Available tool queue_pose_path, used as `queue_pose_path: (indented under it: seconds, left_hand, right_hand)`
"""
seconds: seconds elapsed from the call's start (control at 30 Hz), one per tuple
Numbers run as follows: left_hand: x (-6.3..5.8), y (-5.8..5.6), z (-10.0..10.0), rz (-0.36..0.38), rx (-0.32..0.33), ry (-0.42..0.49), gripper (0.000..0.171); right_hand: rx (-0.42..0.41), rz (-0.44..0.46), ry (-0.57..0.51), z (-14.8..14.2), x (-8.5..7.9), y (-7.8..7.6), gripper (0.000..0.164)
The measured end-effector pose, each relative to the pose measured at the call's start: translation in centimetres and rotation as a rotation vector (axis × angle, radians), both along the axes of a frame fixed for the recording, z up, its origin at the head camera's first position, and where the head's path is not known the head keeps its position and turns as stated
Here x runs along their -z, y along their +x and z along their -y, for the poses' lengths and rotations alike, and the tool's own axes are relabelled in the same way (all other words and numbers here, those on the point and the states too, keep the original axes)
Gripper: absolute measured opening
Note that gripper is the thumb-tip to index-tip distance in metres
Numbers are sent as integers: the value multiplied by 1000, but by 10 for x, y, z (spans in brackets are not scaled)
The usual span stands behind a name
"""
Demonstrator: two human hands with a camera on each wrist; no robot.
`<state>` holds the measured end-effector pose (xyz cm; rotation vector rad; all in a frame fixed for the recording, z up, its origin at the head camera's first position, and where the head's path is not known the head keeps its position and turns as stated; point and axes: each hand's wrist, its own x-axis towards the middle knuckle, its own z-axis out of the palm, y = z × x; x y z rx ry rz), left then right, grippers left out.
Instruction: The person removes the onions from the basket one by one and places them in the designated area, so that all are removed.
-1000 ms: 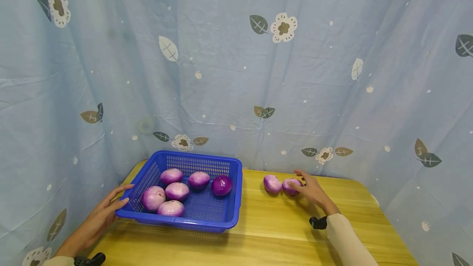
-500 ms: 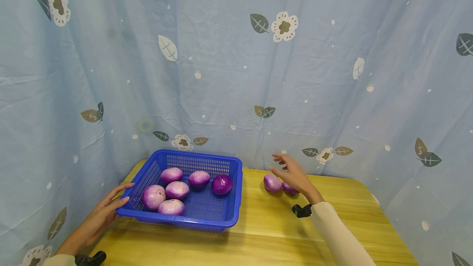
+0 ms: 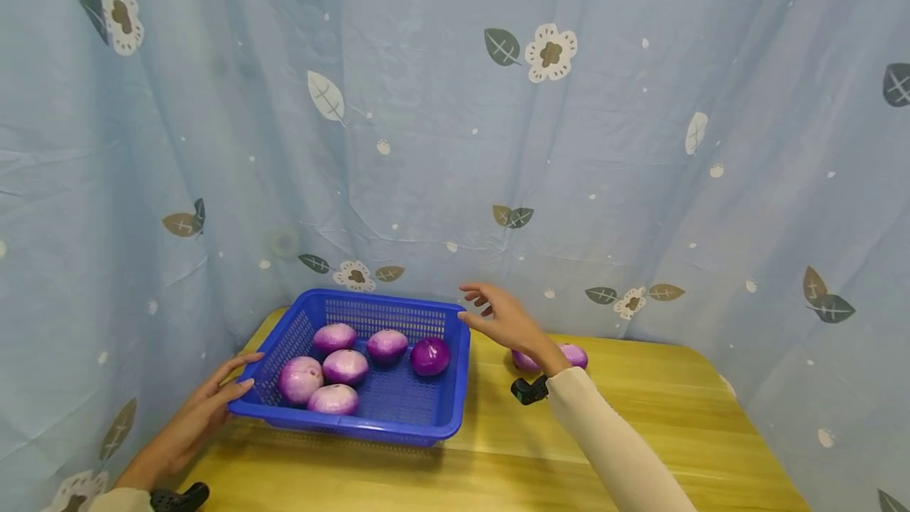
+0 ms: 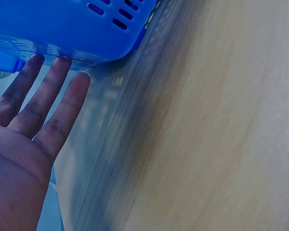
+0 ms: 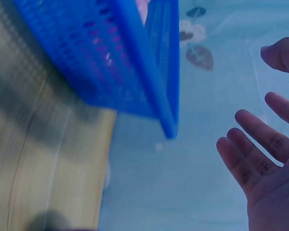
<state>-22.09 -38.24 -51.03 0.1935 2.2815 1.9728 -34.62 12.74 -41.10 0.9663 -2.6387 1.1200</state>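
A blue plastic basket (image 3: 370, 427) stands on the left part of the table, holding several pale purple onions (image 3: 345, 367) and one darker, glossy onion (image 3: 430, 356). At its left rim rests my left hand (image 3: 202, 415), thumb and fingers extended. Its straight fingers (image 4: 50, 91) touch the basket's side in the left wrist view. My right hand (image 3: 508, 324) is raised just by the basket's far right corner, its fingers spread and holding nothing in the right wrist view. Two more onions (image 3: 573, 355) lie on the table behind my right wrist, one partly hidden by it.
The yellow wood-grain table (image 3: 640, 417) reaches back to a light blue curtain (image 3: 426, 141) printed with flowers and leaves. That curtain also hangs close on the left and right sides. A black wrist device (image 3: 529, 390) sits at my right sleeve.
My right hand has left the onions on the table's right and travelled left, empty, to the basket's far right corner. The left hand stays at the left rim; the basket has not moved.
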Motion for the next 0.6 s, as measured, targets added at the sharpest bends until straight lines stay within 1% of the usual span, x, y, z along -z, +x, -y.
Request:
queue_pose_path:
  seconds: [0.07,0.17,0.37,0.5,0.6]
  left_hand:
    - [2,0,0,-14,15,19,52]
    - [2,0,0,-14,21,43,52]
    - [0,1,-1,-25,29,66,50]
    - [2,2,-1,-25,27,63,50]
    - [2,3,-1,-12,14,49,51]
  right_hand:
    - [-21,-8,8,10,-1,0,53]
    - [-53,-10,9,24,-3,0,54]
    - [-101,29,18,51,-2,0,58]
    - [-127,59,24,68,1,-1,59]
    - [-140,75,21,80,2,-2,58]
